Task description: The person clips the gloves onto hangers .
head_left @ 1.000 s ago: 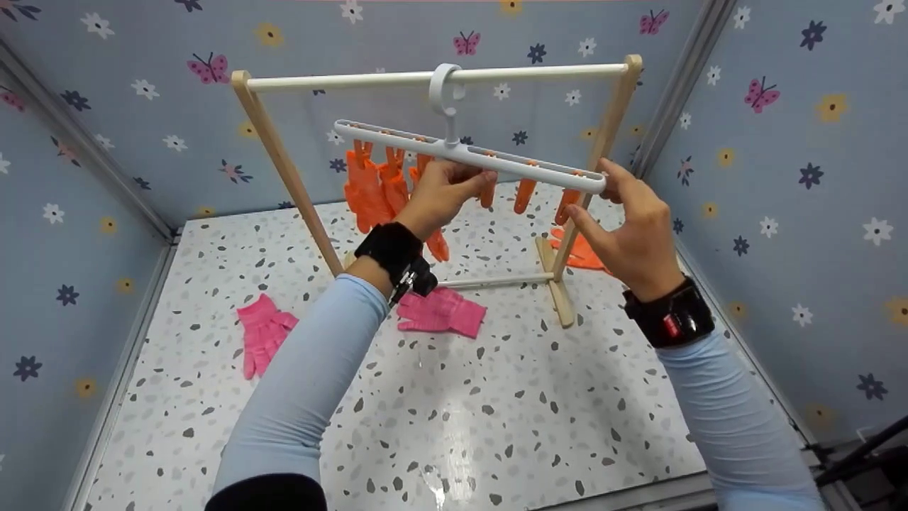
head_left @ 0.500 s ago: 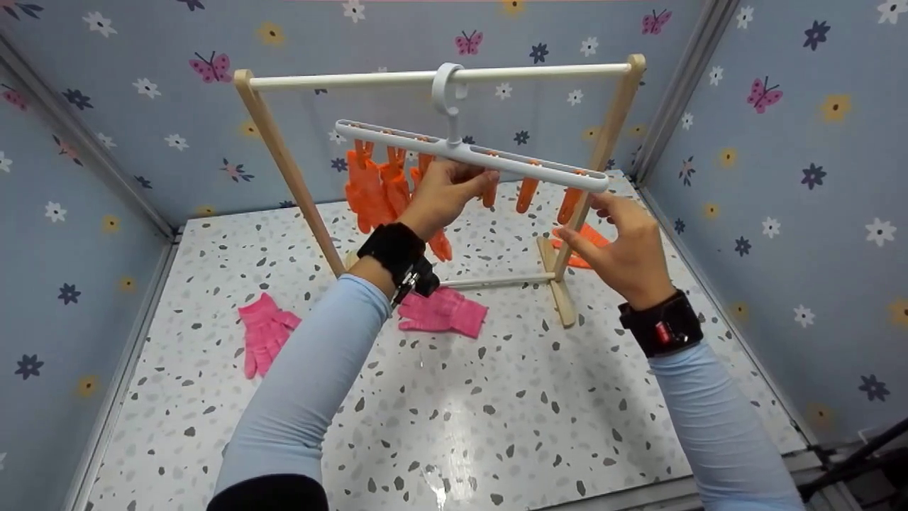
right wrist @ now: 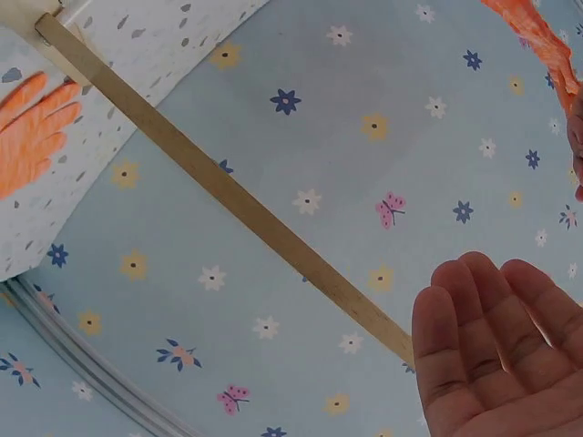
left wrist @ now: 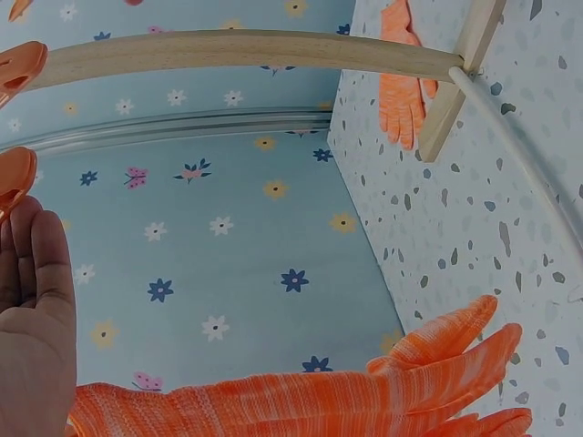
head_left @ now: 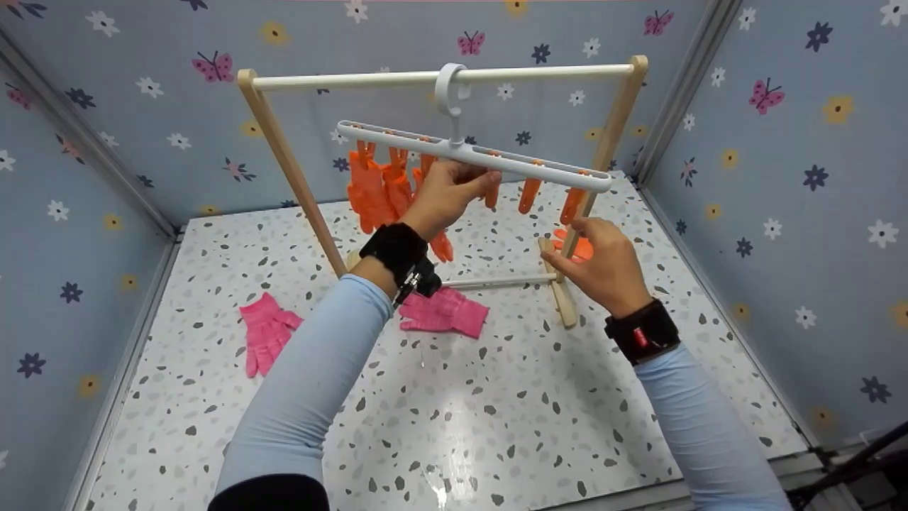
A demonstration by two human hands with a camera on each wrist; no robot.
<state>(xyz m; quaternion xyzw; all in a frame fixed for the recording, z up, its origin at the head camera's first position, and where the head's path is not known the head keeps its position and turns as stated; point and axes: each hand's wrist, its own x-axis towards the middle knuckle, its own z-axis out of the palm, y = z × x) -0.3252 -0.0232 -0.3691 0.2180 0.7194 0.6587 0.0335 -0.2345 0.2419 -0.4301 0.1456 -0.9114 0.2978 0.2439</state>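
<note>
One rack (head_left: pixel 340 80), one hanger (head_left: pixel 456 149), six clips (head_left: pixel 530 196), two pink gloves (head_left: pixel 445 312)

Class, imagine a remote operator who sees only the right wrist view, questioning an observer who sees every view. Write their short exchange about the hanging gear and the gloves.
Operator: I see the right hand held open near a pale wooden post, but no hanger. Is there one?
Observer: Yes. In the head view, a white plastic hanger is hooked over a white horizontal rod.
Operator: I also see an orange knitted glove on the floor. Do gloves of another colour lie there?
Observer: Yes, the head view shows two pink knitted gloves on it.
</note>
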